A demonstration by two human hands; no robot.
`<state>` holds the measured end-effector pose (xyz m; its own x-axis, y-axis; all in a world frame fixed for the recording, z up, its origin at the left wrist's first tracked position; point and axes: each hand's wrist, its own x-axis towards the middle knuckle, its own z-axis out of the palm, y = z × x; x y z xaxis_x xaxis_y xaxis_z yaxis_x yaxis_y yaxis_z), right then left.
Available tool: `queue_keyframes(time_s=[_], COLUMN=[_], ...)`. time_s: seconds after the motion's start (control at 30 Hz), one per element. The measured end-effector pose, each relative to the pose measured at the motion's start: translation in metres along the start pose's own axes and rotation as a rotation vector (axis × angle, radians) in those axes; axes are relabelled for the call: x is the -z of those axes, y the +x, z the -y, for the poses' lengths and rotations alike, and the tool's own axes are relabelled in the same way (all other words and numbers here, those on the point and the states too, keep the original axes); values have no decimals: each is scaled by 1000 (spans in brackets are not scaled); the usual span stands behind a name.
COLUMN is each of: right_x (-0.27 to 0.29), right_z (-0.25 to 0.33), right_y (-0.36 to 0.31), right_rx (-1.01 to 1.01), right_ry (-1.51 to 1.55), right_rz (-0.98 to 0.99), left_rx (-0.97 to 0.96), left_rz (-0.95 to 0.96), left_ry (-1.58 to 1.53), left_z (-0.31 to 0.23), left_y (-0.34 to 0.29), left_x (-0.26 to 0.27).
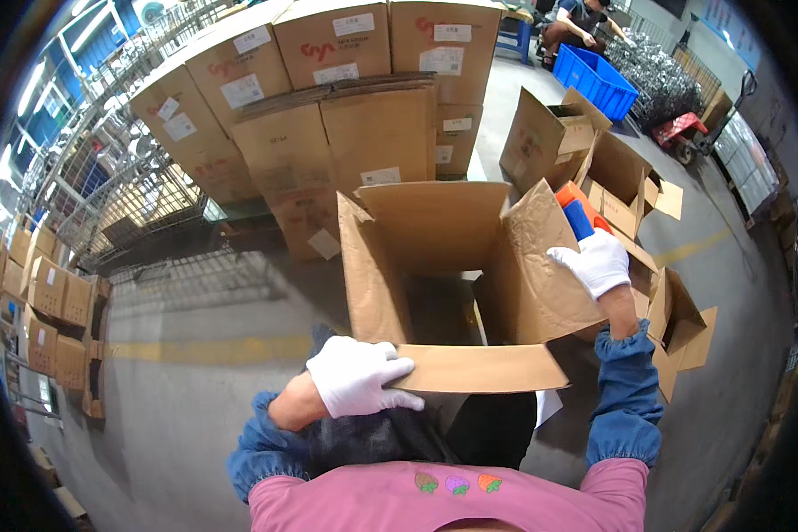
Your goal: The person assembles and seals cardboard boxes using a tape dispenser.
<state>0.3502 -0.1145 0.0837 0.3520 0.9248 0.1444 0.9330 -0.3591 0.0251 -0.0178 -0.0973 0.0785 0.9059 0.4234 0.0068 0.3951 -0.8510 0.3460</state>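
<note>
An open cardboard box [541,257] stands in front of me with its flaps spread. Through it I see something dark and a pale strip, so its bottom looks open. My left hand [355,377], in a white glove, pinches the left end of the near flap [479,367] between thumb and fingers. At the box's right side, my gloved right hand [598,262] is closed round an orange and blue tape dispenser [580,217]. The hand partly covers this tool, and its fingers are near the right flap.
Stacked cartons [332,40] rise ahead, with flattened cardboard [377,133] leaning on them. Open boxes [616,177] lie to the right. Farther off are a blue crate [594,82], a seated person [576,27] and a red pallet jack [680,130]. A wire cage [115,204] stands left.
</note>
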Motion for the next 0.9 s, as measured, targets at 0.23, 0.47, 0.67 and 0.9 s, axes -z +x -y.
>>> queue_keyframes(time_s=[0.23, 0.47, 0.67, 0.9], right_x=[-1, 1, 15, -12], right_z=[2, 11, 13, 46], right_y=[-16, -15, -3, 15], right_rx=[-3, 39, -79, 10], right_ry=[-74, -123, -204, -134], right_rz=[50, -29, 103, 195], left_rx=[611, 635, 524, 600], left_rz=[-786, -649, -285, -479], left_ry=[-578, -405, -144, -432], left_z=[33, 84, 35, 45], left_y=[58, 107, 100, 146], left_x=[16, -26, 7, -18])
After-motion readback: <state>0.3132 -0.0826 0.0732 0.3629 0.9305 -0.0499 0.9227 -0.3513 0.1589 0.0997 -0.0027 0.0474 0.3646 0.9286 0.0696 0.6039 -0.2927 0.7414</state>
